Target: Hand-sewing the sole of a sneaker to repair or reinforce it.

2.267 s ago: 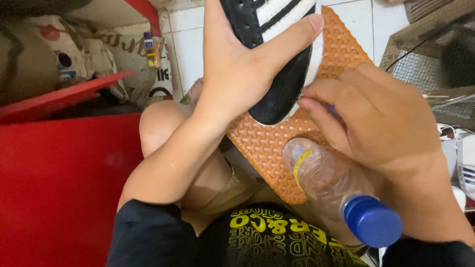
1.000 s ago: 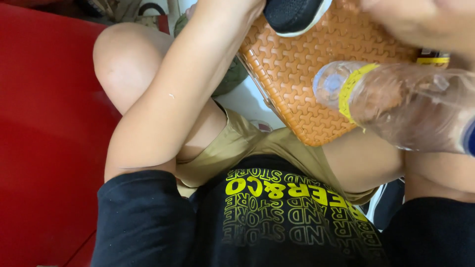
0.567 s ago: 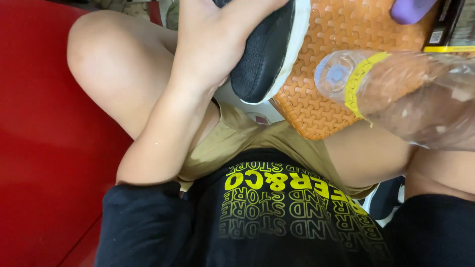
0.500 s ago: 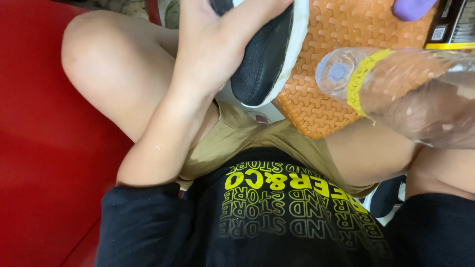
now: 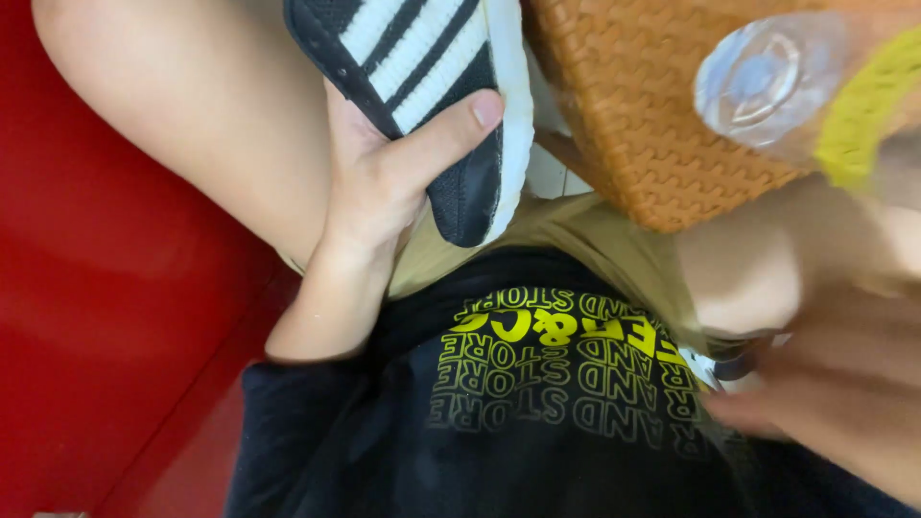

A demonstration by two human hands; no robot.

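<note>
My left hand (image 5: 384, 182) grips a black sneaker (image 5: 432, 86) with white stripes and a white sole, thumb pressed across its upper, above my bent knee. An orange piece with a woven pattern (image 5: 633, 115) lies just right of the sneaker, over my lap. A clear plastic bottle (image 5: 767, 82) with a yellow band shows its base at the upper right, close to the camera and blurred. My right hand (image 5: 825, 403) is blurred at the lower right by the hem of my black shirt with yellow print (image 5: 537, 384); what it holds is unclear.
A red surface (image 5: 115, 317) fills the left side beside my leg. Tan shorts (image 5: 576, 230) cover my lap under the orange piece. A strip of white tiled floor (image 5: 547, 168) shows between the sneaker and the orange piece.
The view has dropped and closed in. My left hand has brought the sneaker down toward my lap. The bottle has shifted to the upper right, and my right hand now shows at the lower right.
</note>
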